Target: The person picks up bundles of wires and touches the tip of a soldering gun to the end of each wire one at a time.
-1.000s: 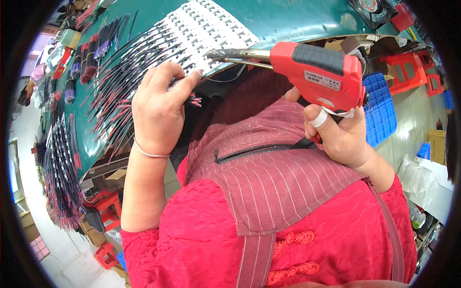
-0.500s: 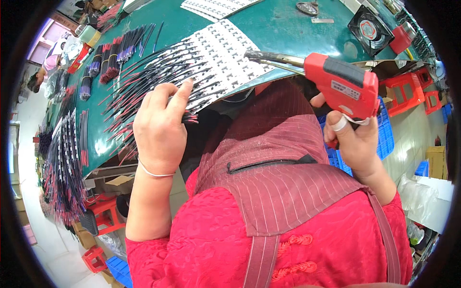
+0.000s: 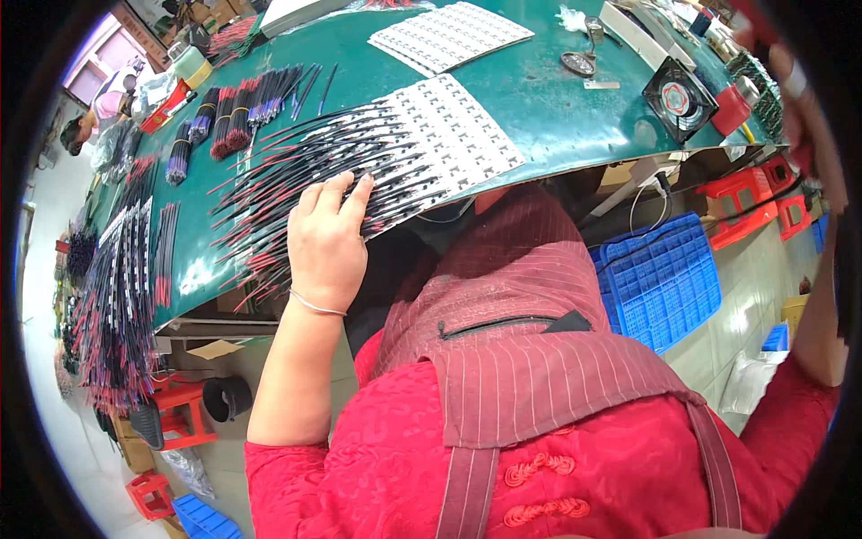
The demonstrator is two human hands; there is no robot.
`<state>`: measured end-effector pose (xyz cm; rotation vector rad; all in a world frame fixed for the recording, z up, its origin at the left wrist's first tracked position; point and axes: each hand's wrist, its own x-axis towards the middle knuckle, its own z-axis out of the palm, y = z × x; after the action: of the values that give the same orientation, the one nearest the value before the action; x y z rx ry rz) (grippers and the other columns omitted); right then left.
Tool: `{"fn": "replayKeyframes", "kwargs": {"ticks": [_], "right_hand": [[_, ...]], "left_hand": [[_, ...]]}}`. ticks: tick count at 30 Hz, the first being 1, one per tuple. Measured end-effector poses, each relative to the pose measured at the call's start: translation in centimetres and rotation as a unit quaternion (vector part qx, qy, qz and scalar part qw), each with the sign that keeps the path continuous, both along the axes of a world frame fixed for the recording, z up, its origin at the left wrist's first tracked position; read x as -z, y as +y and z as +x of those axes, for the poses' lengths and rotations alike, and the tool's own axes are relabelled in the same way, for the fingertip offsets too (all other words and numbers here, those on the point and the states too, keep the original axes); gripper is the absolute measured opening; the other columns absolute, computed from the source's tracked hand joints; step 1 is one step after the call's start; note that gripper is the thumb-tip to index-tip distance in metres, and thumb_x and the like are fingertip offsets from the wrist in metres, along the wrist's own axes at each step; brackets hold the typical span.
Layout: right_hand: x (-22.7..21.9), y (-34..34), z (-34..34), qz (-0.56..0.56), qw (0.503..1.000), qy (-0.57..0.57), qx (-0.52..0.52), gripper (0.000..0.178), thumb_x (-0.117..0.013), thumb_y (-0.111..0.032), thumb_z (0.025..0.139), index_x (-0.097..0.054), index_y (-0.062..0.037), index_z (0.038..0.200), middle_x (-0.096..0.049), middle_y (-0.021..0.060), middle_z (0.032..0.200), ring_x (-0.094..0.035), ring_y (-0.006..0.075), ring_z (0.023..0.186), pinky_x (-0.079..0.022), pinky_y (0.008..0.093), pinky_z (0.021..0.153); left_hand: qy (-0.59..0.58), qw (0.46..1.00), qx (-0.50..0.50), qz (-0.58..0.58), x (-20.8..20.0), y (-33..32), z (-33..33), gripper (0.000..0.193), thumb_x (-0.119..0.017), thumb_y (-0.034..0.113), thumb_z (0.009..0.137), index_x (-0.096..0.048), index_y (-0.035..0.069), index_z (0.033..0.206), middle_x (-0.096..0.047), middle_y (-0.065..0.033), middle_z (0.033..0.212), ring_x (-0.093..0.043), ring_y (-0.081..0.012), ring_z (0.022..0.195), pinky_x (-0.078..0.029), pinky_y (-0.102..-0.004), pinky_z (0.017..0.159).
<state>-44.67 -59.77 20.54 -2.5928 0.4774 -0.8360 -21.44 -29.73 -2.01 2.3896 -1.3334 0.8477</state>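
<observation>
My left hand (image 3: 328,242) rests on a fan of thin black wires with red ends (image 3: 269,202), fingers slightly bent and a little apart. Those wires lie over the left part of a white panel sheet (image 3: 453,126) with rows of small dark marks, at the front edge of the green table (image 3: 557,99). At the far right rim is my right hand (image 3: 799,103), raised and smeared by motion, with a white wrap on one finger. A blurred dark red shape (image 3: 754,27) shows beside it; whether the hand holds it I cannot tell.
More white panels (image 3: 449,36) lie farther back. Bundled wires (image 3: 238,121) stand at left, and wired strips (image 3: 121,305) hang over the table's left edge. A square black fan (image 3: 675,99) and a red bottle (image 3: 736,106) stand right. Blue crates (image 3: 660,283) sit below.
My right hand, which held a red soldering gun over the panel, has swung up and out to the far right. My left hand stays on the wires. The view has shifted slightly.
</observation>
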Motion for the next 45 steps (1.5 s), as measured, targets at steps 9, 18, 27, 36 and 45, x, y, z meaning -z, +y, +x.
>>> {"fn": "replayKeyframes", "kwargs": {"ticks": [9,18,27,36,45], "right_hand": [[-3.2,-1.7,2.2,-0.106,0.993,0.044,0.034,0.032,-0.069,-0.036,0.091,-0.060,-0.0063,0.099,-0.063,0.0044,0.080,-0.049,0.0067,0.054,-0.040,0.0228,0.049],[10.6,-3.8,6.7,0.503,0.834,-0.124,-0.190,0.030,-0.060,-0.031,0.100,-0.057,-0.0059,0.115,-0.068,0.0127,0.100,-0.043,0.0060,0.057,-0.038,0.0213,0.051],[20.8,-11.8,12.6,0.738,0.599,-0.098,-0.294,0.050,-0.052,-0.032,0.104,-0.043,-0.0012,0.142,-0.058,0.0151,0.133,-0.034,0.0014,0.060,-0.034,0.0157,0.049],[22.5,-14.0,14.1,0.779,0.544,-0.106,-0.295,0.052,-0.053,-0.032,0.104,-0.038,0.0019,0.141,-0.059,0.0165,0.126,-0.036,0.0022,0.058,-0.038,0.0172,0.048],[22.2,-13.4,14.0,0.783,0.536,-0.087,-0.304,0.056,-0.055,-0.036,0.102,-0.042,0.0045,0.138,-0.061,0.0131,0.122,-0.037,0.0018,0.060,-0.038,0.0177,0.050]], "left_hand": [[0.016,0.999,-0.005,-0.027,-0.1,0.6,-0.4,0.035,-0.060,0.000,0.076,-0.071,0.005,0.108,-0.066,-0.0101,0.112,-0.059,-0.0304,0.099,-0.048,-0.0406,0.082],[0.046,0.998,-0.006,-0.044,-0.9,1.2,-0.9,0.047,-0.057,-0.010,0.066,-0.069,0.002,0.110,-0.066,-0.0121,0.111,-0.060,-0.0331,0.098,-0.049,-0.0420,0.088],[0.133,0.990,-0.020,-0.036,-4.1,2.8,0.2,0.055,-0.054,-0.015,0.066,-0.068,0.005,0.115,-0.068,-0.0135,0.104,-0.063,-0.0313,0.092,-0.052,-0.0388,0.083],[0.099,0.925,-0.366,0.025,-5.8,13.3,10.8,0.023,-0.063,0.013,0.088,-0.068,0.013,0.111,-0.066,-0.0127,0.101,-0.065,-0.0348,0.093,-0.052,-0.0437,0.081],[0.150,0.782,-0.576,0.185,-1.8,21.3,19.9,0.033,-0.049,0.017,0.090,-0.068,0.008,0.115,-0.064,-0.0237,0.119,-0.064,-0.0404,0.110,-0.052,-0.0476,0.094]]}}
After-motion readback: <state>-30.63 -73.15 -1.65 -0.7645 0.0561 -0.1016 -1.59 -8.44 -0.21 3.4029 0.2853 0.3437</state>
